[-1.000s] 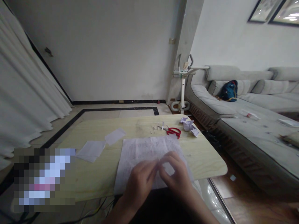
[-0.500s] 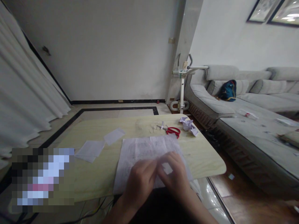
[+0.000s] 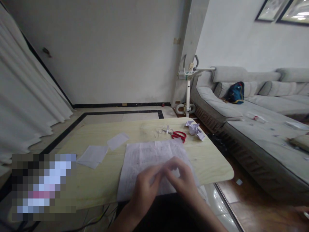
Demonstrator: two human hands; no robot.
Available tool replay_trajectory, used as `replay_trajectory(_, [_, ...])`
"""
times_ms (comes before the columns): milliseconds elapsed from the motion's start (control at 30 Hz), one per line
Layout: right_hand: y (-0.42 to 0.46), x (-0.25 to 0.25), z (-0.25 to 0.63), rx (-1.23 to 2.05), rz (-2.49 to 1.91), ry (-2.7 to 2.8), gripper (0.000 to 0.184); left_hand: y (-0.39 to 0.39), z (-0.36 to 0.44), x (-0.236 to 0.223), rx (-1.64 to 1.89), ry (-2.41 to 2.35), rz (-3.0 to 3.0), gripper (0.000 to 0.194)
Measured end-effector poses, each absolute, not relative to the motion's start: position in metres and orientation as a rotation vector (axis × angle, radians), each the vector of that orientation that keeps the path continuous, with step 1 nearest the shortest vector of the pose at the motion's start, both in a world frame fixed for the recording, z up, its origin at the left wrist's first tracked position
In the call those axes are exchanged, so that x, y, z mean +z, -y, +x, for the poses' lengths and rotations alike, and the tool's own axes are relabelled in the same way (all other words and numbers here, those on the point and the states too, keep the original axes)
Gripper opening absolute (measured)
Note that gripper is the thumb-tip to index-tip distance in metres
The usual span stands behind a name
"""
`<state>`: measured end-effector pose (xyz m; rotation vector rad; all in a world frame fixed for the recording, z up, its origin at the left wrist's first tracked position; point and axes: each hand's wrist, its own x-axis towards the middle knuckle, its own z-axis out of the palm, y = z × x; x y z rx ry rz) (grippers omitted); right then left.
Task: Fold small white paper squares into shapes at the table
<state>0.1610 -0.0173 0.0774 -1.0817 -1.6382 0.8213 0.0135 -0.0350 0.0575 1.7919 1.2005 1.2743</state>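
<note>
My left hand [image 3: 147, 180] and my right hand [image 3: 180, 172] meet at the fingertips above a large creased printed sheet [image 3: 140, 154] at the table's near edge. Both are closed in a pinch, slightly blurred. Whatever lies between the fingertips is hidden or too small to make out. Just beyond the sheet's far edge lie red-handled scissors [image 3: 179, 136], with small white scraps [image 3: 158, 132] around the blades.
Two lots of white paper, the nearer pieces [image 3: 93, 157] and a farther piece [image 3: 118, 140], lie on the wooden table [image 3: 96, 187] at left. Crumpled paper [image 3: 193, 128] sits at the far right corner. A grey sofa [image 3: 260, 138] stands to the right.
My fingertips stay together while both hands shift slightly; the right fingers have bent and the wrists have tilted a little. Things on the table look the same.
</note>
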Motion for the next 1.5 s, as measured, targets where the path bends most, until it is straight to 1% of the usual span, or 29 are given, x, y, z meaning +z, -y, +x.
replay_trajectory(233, [0.016,0.076,0.165,0.812,-1.089,1.647,0.005,0.036,0.013,0.045,1.243,-1.254,1.576,0.030])
replay_trajectory(467, [0.014,0.075,0.165,0.907,-1.079,1.673,0.008,0.039,0.011,0.044,1.193,-1.245,1.555,0.033])
replay_trajectory(633, [0.010,0.066,0.165,1.020,-1.117,1.558,0.013,0.037,0.012,0.048,1.195,-1.240,1.333,0.040])
replay_trajectory(800, [0.011,0.065,0.164,1.139,-1.096,1.424,0.017,0.034,0.013,0.047,1.064,-1.213,1.231,0.028])
replay_trajectory(900, [0.014,0.070,0.163,1.124,-1.088,1.426,0.021,0.034,0.012,0.049,1.065,-1.231,1.249,0.030])
replay_trajectory(1033, [0.015,0.071,0.162,1.048,-1.072,1.514,0.017,0.036,0.011,0.057,1.092,-1.289,1.307,0.030])
replay_trajectory(1300, [0.016,0.068,0.159,1.121,-1.057,1.488,0.020,0.039,0.013,0.066,1.103,-1.356,1.364,0.033])
replay_trajectory(1433, [0.014,0.064,0.159,1.139,-1.061,1.458,0.020,0.038,0.011,0.065,1.079,-1.280,1.362,0.031])
replay_trajectory(1500, [0.012,0.062,0.158,1.163,-1.050,1.402,0.022,0.036,0.011,0.063,1.093,-1.259,1.339,0.027])
